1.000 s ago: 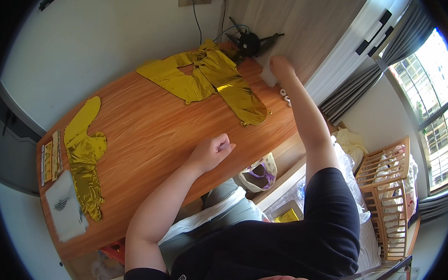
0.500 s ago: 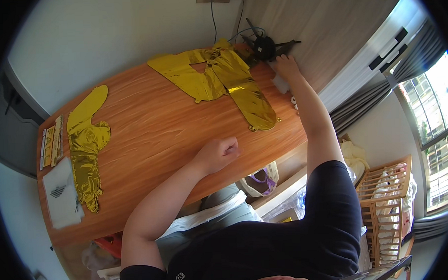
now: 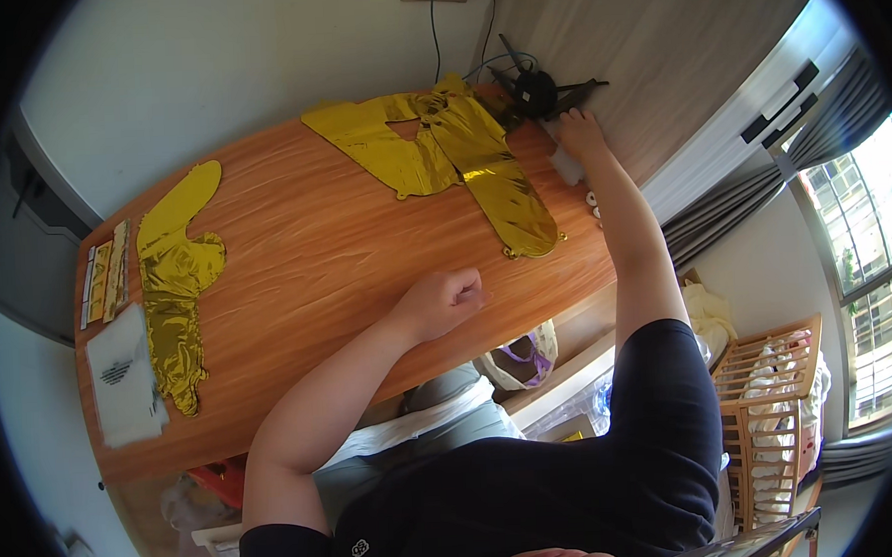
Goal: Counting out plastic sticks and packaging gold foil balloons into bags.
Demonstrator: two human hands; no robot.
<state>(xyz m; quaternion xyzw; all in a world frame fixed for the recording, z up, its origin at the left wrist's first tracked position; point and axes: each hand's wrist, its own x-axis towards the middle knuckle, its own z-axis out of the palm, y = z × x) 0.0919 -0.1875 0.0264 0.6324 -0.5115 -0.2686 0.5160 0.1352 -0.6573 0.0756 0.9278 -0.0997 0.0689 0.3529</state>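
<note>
My left hand is a loose fist at the table's near edge, its fingers curled in, with nothing visible sticking out. My right hand reaches to the far right corner, beside a black router. Its fingertips point down and are partly hidden, by a translucent plastic sheet or bag; I cannot tell whether they grip it. Left of this hand lies a flat gold foil balloon, partly over another flat gold foil piece. A further flat gold foil balloon lies at the table's left.
The wooden table stands against the wall. On its left end are a whitish plastic bag and narrow printed strips. Small white rolls sit by my right forearm. An open drawer juts below the near edge.
The view has shifted slightly, so everything sits a little further right. My two hands keep nearly the same places and poses.
</note>
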